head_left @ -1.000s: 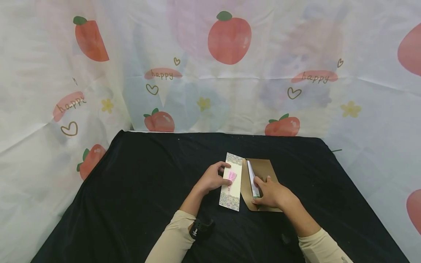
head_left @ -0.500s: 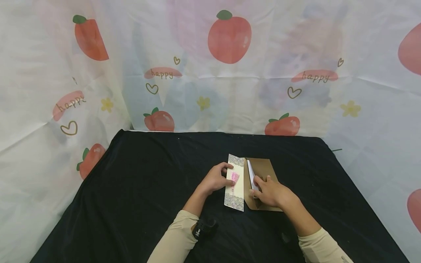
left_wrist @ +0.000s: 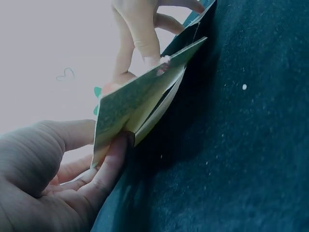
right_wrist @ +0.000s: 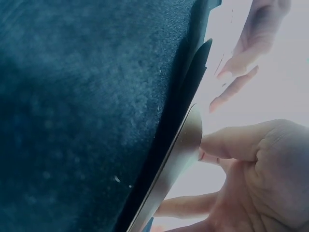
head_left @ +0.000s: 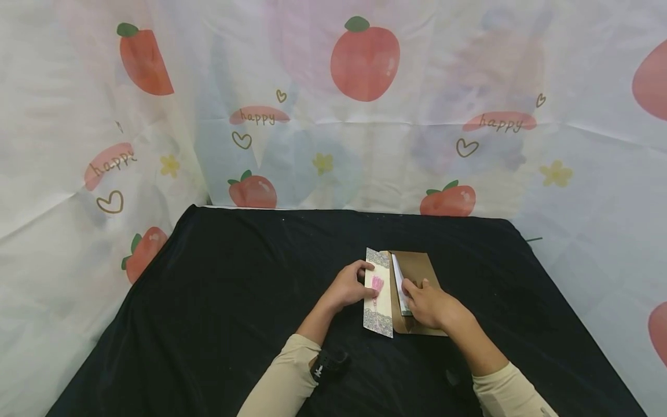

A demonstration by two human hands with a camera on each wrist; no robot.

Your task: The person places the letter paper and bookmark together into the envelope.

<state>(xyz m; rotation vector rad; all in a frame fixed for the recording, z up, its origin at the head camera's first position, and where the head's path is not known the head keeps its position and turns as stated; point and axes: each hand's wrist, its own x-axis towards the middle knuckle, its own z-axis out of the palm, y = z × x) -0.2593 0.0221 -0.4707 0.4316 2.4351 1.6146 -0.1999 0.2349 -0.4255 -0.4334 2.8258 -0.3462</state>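
My left hand (head_left: 345,288) pinches a cream card (head_left: 384,301) with patterned bands at both ends and a pink tassel (head_left: 377,283) on its face. Seen in the left wrist view, the left thumb and fingers grip one edge of the card (left_wrist: 123,108). The card stands tilted against the left side of a brown kraft envelope (head_left: 417,263), partly overlapping it. White paper (head_left: 399,281) shows at the envelope's opening. My right hand (head_left: 433,307) holds the envelope, its thumb and a finger at the envelope's edge (right_wrist: 181,154) in the right wrist view. Its other fingertips are hidden.
A black cloth (head_left: 250,272) covers the table beneath the hands. Behind and at the sides hangs a white curtain (head_left: 385,156) printed with fruit, hearts and writing. A dark band (head_left: 328,364) is worn on the left wrist.
The left hand has shifted right with the card, bringing it against the envelope's left side. The right thumb has moved out of sight; the right hand otherwise stays in place.
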